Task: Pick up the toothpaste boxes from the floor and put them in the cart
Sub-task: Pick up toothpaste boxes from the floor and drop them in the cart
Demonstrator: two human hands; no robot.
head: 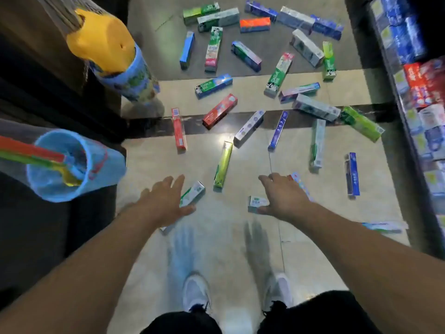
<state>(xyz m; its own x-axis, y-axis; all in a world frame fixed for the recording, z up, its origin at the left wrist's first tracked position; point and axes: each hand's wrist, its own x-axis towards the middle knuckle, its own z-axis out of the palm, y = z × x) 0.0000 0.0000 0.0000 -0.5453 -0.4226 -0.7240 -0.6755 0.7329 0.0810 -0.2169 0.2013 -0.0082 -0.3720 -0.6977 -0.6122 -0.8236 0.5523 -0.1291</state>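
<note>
Neither grip is closed yet. The left hand reaches down with its fingers straight and spread over a white and green box, and the thumb seems to touch the side of this box, but nothing is held. The right hand also has its fingers apart and relaxed; it hangs over a pale box with a teal label, and I cannot tell if it touches it already.

The toothpaste boxes lie scattered over the tiled floor, from just beside the hands up to the far end of the aisle. Among them are a yellow-green box between the two hands and a red box further away. No cart is in view.

I judge the boxes to be light and stiff enough, made of thin card, with a glossy skin that can slip on the polished tiles. They may dent if pressed hard. The best hold is probably across the two long sides near the middle, thumb against fingers, so the box does not swing.

Most print is blurred. On one green and white box I read something like "DARLIE", and a similar word on a blue and green box; the other labels are not readable. A shelf of packaged goods stands at the right.
</note>
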